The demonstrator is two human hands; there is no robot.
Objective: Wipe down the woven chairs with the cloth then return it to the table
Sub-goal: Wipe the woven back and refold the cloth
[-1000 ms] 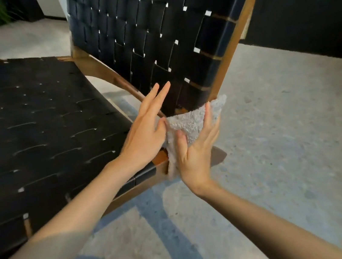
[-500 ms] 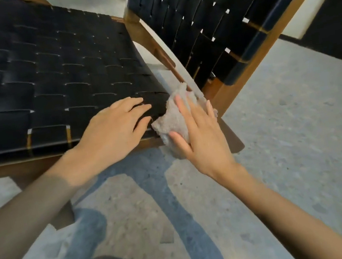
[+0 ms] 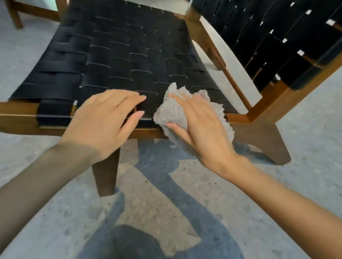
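A wooden chair with a black woven seat (image 3: 122,54) and a reclined black woven backrest (image 3: 281,11) fills the upper view. A crumpled grey cloth (image 3: 171,113) lies on the seat's near right corner, over the wooden side rail. My right hand (image 3: 198,122) presses flat on the cloth with straight fingers and the thumb at its near edge. My left hand (image 3: 101,122) rests palm down on the seat's near edge, just left of the cloth, fingers straight.
Pale speckled floor (image 3: 325,149) surrounds the chair. The chair's wooden legs (image 3: 105,175) stand just ahead of my knees. More wooden frame pieces (image 3: 35,12) show at the top left. My shadow falls on the floor below the hands.
The view has swung left and down, so the whole seat shows. Both hands came down from the base of the backrest onto the seat's near edge, the right one pressing the cloth there.
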